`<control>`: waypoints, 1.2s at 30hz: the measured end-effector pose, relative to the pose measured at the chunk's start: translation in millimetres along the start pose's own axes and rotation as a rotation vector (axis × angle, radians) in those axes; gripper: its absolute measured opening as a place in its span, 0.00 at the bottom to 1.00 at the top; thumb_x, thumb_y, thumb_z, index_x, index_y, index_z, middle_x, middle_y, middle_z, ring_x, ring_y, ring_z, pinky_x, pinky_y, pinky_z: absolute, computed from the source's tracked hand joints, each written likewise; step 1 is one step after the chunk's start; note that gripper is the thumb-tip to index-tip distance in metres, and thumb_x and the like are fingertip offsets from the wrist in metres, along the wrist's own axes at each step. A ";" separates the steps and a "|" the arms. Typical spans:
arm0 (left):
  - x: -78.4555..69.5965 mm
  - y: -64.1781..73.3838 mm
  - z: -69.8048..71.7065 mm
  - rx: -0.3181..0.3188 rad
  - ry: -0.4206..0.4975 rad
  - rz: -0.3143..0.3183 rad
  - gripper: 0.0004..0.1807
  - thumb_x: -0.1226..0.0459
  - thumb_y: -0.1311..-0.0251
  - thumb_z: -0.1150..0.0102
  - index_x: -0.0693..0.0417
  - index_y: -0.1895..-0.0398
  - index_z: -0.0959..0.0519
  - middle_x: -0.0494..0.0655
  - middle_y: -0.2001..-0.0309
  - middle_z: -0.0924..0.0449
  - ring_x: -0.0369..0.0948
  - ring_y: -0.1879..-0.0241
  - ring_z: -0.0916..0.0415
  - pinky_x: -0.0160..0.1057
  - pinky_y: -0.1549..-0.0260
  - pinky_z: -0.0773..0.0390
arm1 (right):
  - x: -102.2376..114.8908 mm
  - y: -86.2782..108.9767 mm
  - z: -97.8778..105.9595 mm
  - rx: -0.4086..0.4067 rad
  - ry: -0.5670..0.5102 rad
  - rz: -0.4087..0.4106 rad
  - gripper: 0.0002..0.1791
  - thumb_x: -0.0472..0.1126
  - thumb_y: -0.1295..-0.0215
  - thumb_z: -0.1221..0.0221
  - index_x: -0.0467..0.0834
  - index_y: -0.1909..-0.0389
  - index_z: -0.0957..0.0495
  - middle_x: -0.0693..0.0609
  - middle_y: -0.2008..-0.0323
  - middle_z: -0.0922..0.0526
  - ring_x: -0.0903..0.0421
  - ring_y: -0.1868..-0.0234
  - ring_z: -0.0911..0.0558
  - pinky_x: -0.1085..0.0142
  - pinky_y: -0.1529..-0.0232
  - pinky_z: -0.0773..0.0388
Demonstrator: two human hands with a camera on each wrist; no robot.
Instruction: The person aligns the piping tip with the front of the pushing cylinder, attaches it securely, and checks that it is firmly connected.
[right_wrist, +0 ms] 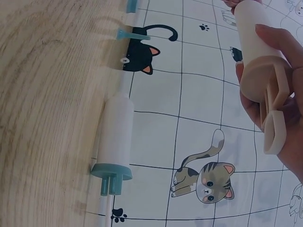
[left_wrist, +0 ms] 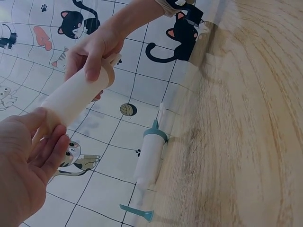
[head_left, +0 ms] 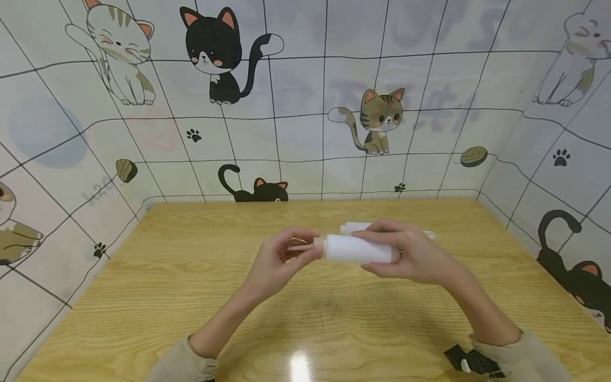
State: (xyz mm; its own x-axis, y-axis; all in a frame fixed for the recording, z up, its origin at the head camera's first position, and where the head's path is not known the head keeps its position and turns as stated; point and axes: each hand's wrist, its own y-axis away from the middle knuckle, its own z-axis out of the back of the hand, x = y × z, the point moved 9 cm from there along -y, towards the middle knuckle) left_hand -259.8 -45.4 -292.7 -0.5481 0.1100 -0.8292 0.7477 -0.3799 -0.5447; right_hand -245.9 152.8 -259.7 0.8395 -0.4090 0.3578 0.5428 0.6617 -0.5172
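Note:
A white syringe (head_left: 358, 249) with a beige cap and plunger is held level above the wooden table. My right hand (head_left: 417, 252) grips its barrel close to the cap end. The beige plunger handle (right_wrist: 274, 97) and its pale ring stick out beside the right palm in the right wrist view. At the other end, my left hand (head_left: 286, 257) pinches a beige tip piece (head_left: 319, 244) between thumb and fingers. A thin beige stem shows within the left hand. Behind the held one, a second white syringe (right_wrist: 116, 130) with a teal cap lies on the table, partly hidden in the head view.
A small teal nozzle (left_wrist: 149, 215) rests on the table (head_left: 191, 286) near the second syringe's tip. Another teal piece (right_wrist: 131, 5) is cut off at the right wrist view's top edge. Cat-patterned walls (head_left: 305, 132) enclose the table's back and sides.

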 end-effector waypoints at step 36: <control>-2.6 1.6 -2.8 0.095 -0.011 0.020 0.13 0.72 0.33 0.38 0.69 0.48 0.17 0.57 0.56 0.15 0.47 0.65 0.13 0.46 0.60 0.13 | 11.2 0.8 6.7 -0.028 0.044 0.094 0.26 0.40 0.43 0.26 0.47 0.42 0.17 0.52 0.54 0.18 0.56 0.60 0.20 0.63 0.67 0.15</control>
State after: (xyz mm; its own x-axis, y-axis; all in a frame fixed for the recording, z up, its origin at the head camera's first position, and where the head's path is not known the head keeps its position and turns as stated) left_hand -256.1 -43.8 -291.8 -0.5380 0.0919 -0.8379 0.7196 -0.4676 -0.5133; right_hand -236.2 152.9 -250.8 0.8867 -0.3733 0.2729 0.4617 0.6811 -0.5683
